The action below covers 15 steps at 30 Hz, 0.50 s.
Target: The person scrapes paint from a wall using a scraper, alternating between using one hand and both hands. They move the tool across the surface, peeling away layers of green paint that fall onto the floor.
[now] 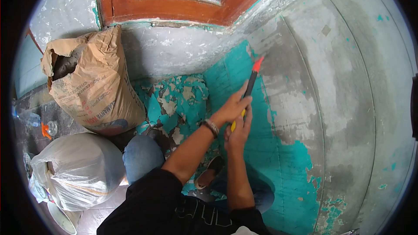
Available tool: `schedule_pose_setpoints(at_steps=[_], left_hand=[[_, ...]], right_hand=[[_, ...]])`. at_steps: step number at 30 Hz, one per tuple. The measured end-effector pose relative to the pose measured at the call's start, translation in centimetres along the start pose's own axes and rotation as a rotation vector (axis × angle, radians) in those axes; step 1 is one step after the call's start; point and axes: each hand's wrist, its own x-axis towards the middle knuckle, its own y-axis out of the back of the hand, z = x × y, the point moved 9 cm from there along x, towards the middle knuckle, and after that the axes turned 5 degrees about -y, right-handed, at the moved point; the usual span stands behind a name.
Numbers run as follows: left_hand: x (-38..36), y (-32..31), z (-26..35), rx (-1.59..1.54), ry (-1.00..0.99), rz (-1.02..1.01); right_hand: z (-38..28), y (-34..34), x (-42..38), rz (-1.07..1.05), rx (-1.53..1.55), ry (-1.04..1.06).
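Observation:
Both of my hands are closed around the black and yellow handle of a long scraper (250,88) with a red head. My left hand (235,105), with a bracelet at its wrist, grips higher on the handle. Lower down, near the yellow part, is my right hand (238,134). The red head meets the wall (296,78) at the border between teal paint (257,148) and bare grey surface; its blade edge is too small to make out. Peeled teal and grey paint flakes (176,100) cover the floor in the corner.
An open paper cement sack (100,82) stands left of the corner. Nearer to me sits a bulging white plastic sack (82,165). A clear bottle (28,117) and an orange spray nozzle (45,130) are at far left. Above is a wooden window frame (174,11).

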Motion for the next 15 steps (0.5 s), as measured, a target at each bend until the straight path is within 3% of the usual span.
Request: schedule_pose_setpoints(at_steps=[7,9,10,12,13,15], left_hand=[[-0.2,-3.6,0.5,-0.156,0.028,0.041],[0.3,-5.3,0.9,-0.099,-0.045,0.084],[1.1,-6.6,0.2,-0.103,-0.040,0.091],[1.6,-7.5,2.0,0.157,-0.443,0.285],[2.0,-8.0,2.0,0.154,-0.435,0.294],[4.0,-9.8,2.5,0.041,-0.325,0.093]], right_hand=[[-3.4,3.0,-0.8,-0.014,-0.142,-0.004],[-6.0,3.9,-1.3,-0.017,-0.243,-0.037],[-7.2,5.1,-1.3,0.016,-0.355,-0.042],[-11.0,6.9,-0.8,0.025,-0.744,0.063],[-13.7,7.1,-0.5,-0.001,-1.021,0.179],[-19.2,6.5,-0.5,0.009,-1.263,0.387]])
